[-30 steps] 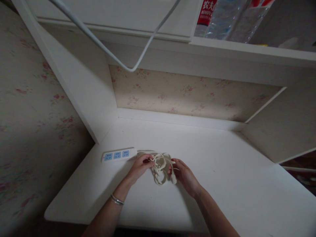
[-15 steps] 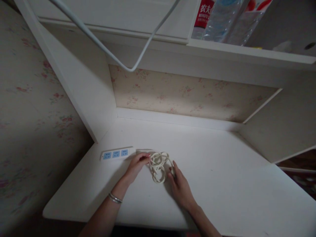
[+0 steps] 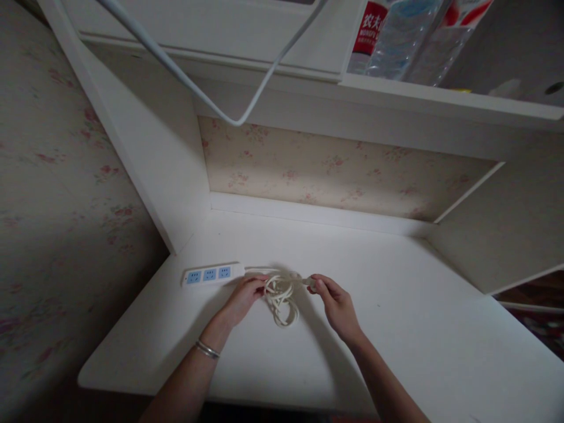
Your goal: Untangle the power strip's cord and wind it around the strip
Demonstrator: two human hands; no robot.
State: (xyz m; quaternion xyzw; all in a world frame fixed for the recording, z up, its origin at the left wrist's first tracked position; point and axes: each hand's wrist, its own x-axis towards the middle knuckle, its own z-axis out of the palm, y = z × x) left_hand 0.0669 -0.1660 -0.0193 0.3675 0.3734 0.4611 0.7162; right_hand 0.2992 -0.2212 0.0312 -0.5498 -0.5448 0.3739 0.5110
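A white power strip with three blue sockets lies on the desk at the left. Its cream cord is heaped in loose loops between my two hands. At the left side of the loops, my left hand pinches the cord, with a silver bracelet on that wrist. My right hand is closed around the pale plug at the cord's end, held just right of the loops. The fingers of my right hand partly hide the plug.
The white desk is bounded by side panels and a back ledge. A thick white cable hangs in front of the upper cabinet. Plastic bottles stand on the shelf at upper right. Flowered wallpaper covers the left wall.
My right hand has moved up and slightly right, lifting the plug from beside the loops. My left hand has stayed nearly in place on the cord.
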